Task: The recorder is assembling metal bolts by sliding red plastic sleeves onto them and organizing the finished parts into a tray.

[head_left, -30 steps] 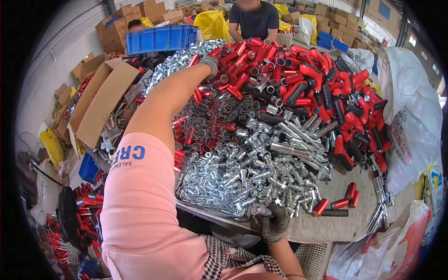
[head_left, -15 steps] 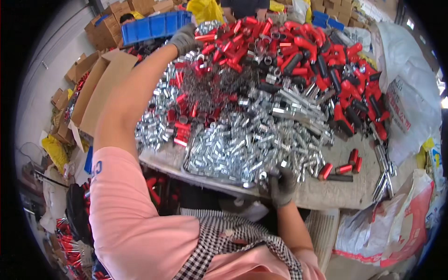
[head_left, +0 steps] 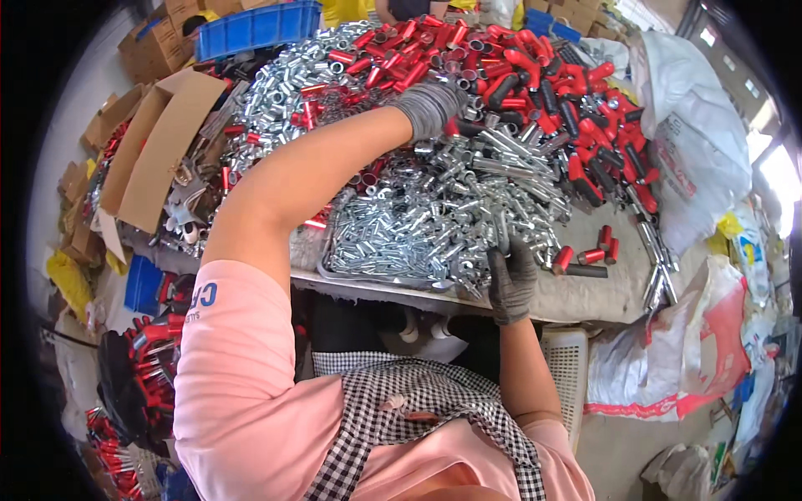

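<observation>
My left hand (head_left: 430,108), in a grey glove, reaches across the heap to where red tubes (head_left: 413,73) meet black grips and long silver tubes (head_left: 518,159). Its fingertips are lost among the parts, so what they touch cannot be made out. My right hand (head_left: 513,284), gloved too, is by the table's near edge with thumb and fingers closed around the lower end of a slim silver metal part (head_left: 502,227). Beside it, a shallow tray (head_left: 326,269) is heaped with small silver pins (head_left: 388,238). Thin wire springs (head_left: 342,104) lie partly behind my left forearm.
Red clamp-like parts with black grips (head_left: 585,163) pile up at the right. Loose red tubes (head_left: 594,255) and silver rods (head_left: 656,263) lie on the table (head_left: 576,296). A cardboard box (head_left: 159,154), blue crate (head_left: 259,32) and white sacks (head_left: 697,159) surround it. Someone sits opposite.
My left hand has moved from the far left of the heap rightward and nearer, to its middle. My right hand has risen slightly over the near edge. The whole view has shifted.
</observation>
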A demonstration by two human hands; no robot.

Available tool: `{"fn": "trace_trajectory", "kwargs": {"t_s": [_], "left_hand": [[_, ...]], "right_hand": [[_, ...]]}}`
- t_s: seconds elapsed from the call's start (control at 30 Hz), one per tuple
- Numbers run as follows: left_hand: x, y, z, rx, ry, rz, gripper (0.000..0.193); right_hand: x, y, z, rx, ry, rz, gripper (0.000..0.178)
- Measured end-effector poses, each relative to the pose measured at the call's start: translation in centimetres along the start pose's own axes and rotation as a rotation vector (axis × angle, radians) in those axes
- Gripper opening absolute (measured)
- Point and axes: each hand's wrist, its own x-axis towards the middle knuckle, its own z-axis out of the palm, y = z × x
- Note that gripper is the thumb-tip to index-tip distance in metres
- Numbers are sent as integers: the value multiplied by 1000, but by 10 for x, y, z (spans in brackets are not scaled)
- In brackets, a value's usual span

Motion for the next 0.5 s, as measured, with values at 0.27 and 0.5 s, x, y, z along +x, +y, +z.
{"fn": "trace_trajectory", "kwargs": {"t_s": [0.27,0.5], "left_hand": [[-35,-23,-4,-319,160,-422,22],[-96,106,29,-368,96,-381,50]], "right_hand": [[5,-9,4,29,8,278,18],[8,-21,41,137,-96,515,30]]}}
